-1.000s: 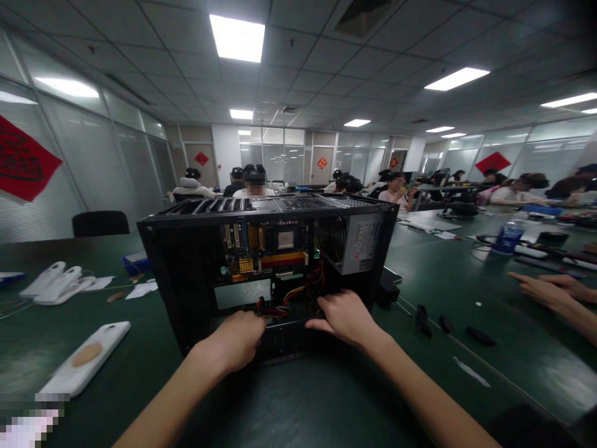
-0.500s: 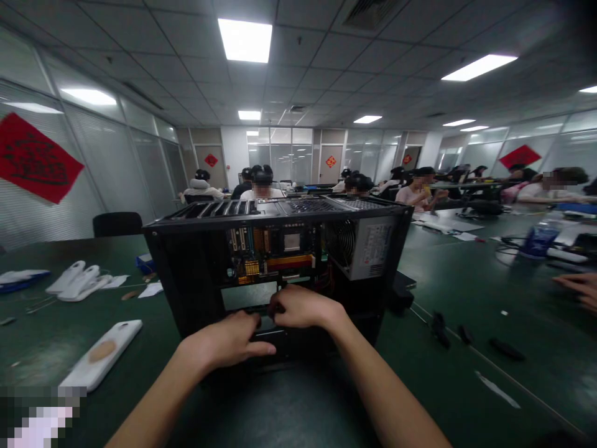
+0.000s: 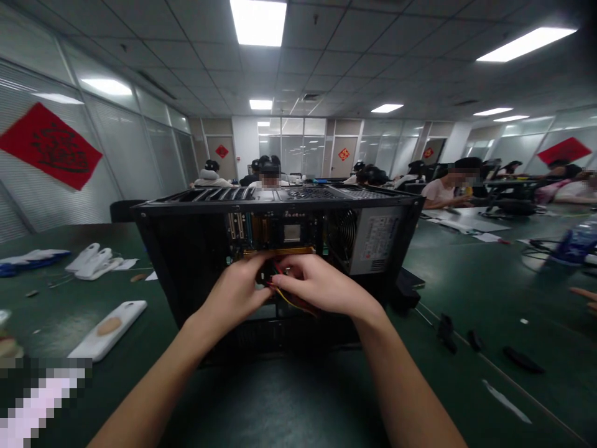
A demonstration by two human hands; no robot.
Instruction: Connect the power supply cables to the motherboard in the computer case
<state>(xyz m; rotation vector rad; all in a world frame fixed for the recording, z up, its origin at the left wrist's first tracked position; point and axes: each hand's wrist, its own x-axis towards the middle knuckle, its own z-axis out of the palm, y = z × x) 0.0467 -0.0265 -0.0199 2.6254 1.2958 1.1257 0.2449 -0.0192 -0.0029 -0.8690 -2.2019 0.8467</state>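
Observation:
An open black computer case stands on the green table right before me, its side off and its motherboard and grey power supply showing. Both hands are raised in front of the opening. My left hand and my right hand are closed together on a bundle of red, yellow and black power cables with a dark plug between the fingertips. The plug itself is mostly hidden by my fingers.
White handheld devices lie on the table at left. Small black parts lie at right. Another person's fingers show at the right edge. Several people sit at tables behind; a water bottle stands far right.
Both hands rose from the case's lower edge to the middle of the opening and came together on the cable bundle. The camera tilted slightly and moved closer.

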